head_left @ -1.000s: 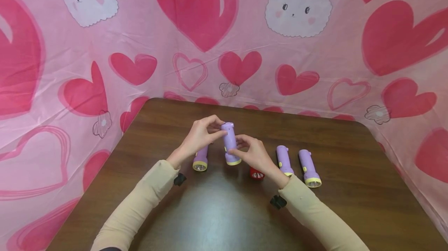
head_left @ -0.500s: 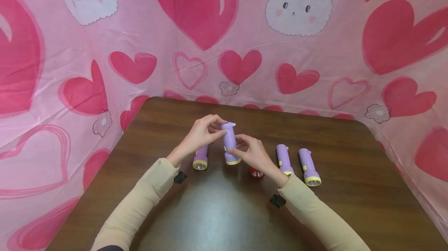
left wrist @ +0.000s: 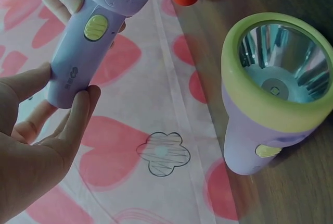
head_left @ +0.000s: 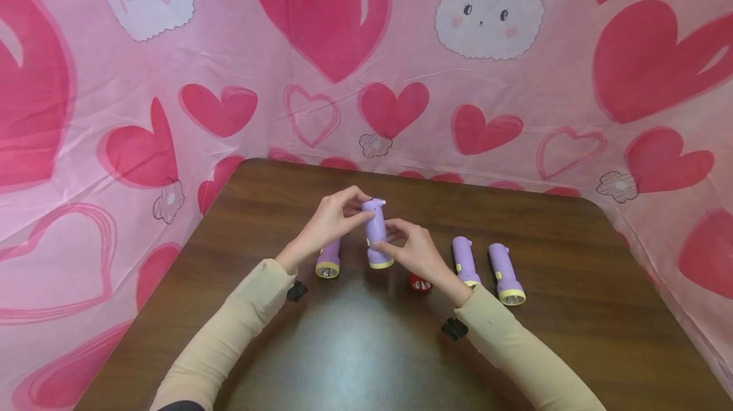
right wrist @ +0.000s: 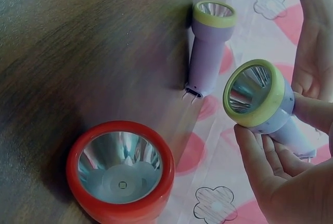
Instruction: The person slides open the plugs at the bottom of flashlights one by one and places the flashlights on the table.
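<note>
Left hand point(head_left: 329, 215) and right hand point(head_left: 420, 250) pinch tubular lilac plastic torch point(head_left: 376, 228)
At 10 and 4 o'clock; steady counter-hold seems best

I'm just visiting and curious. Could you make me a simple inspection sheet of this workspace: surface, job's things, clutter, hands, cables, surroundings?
Surface: brown wood-grain table, glare on the near part.
Job's things: held purple flashlight, yellow-rimmed; a second purple flashlight lies left of it, a red flashlight is mostly hidden by the right hand in the head view, and a third and fourth purple flashlight lie further right.
Clutter: nothing seen.
Hands: left hand pinches the held flashlight's tail end; right hand holds it near the lens end.
Cables: nothing seen.
Surroundings: pink sheet printed with hearts and rabbit faces.
</note>
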